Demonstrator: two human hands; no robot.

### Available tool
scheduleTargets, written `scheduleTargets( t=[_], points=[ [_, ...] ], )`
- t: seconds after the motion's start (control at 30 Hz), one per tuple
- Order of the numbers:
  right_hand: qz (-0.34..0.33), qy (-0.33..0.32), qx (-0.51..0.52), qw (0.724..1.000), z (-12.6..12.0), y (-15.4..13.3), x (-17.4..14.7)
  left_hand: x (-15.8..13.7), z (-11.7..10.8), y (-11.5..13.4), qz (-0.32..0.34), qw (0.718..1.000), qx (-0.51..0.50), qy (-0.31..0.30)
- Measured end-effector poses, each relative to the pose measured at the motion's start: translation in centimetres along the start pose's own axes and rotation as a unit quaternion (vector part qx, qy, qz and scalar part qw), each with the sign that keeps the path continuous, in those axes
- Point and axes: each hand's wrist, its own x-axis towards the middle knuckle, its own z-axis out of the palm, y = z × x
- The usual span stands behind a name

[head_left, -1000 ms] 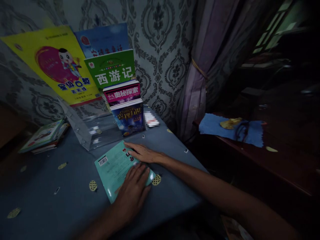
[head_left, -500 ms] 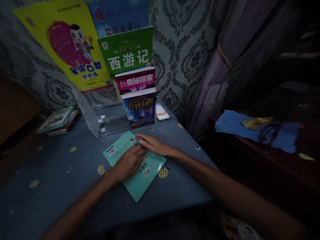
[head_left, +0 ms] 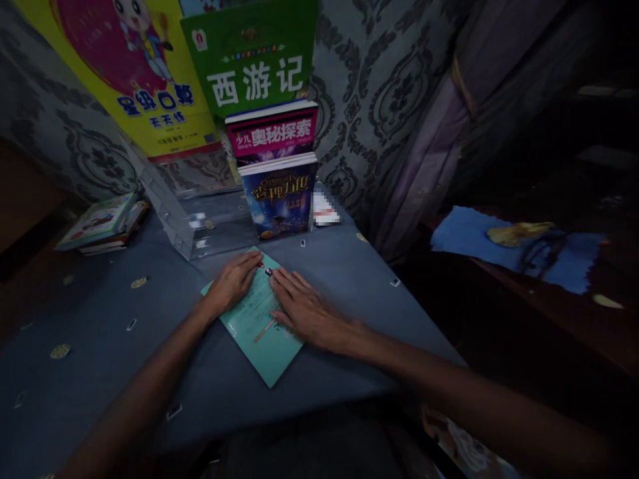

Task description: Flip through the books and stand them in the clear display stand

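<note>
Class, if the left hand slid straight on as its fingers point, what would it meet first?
The left hand would probably meet the dark blue book in the clear stand; depth is uncertain.

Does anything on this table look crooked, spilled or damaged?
Only the pile of books at the left of the table looks untidy: its edges don't line up. I see no spill, and no damage on the teal book under the left hand and right hand, in this dim picture.

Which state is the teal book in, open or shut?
Shut. The teal book lies flat on the table, one cover facing up, no inside pages showing; the left hand and right hand rest on it.
</note>
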Motion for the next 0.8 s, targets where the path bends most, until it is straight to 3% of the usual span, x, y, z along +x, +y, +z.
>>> scheduleTargets(
  t=[0.33,0.8],
  points=[
    [0.032,0.029,-0.041,0.998,0.7,0.9,-4.8,0.1,-0.3,0.2,0.007,1.000,-0.006,-0.006],
    [0.015,-0.004,-0.041,0.999,0.2,1.5,-4.3,-0.4,-0.7,0.8,0.001,0.999,0.053,-0.001]
  ],
)
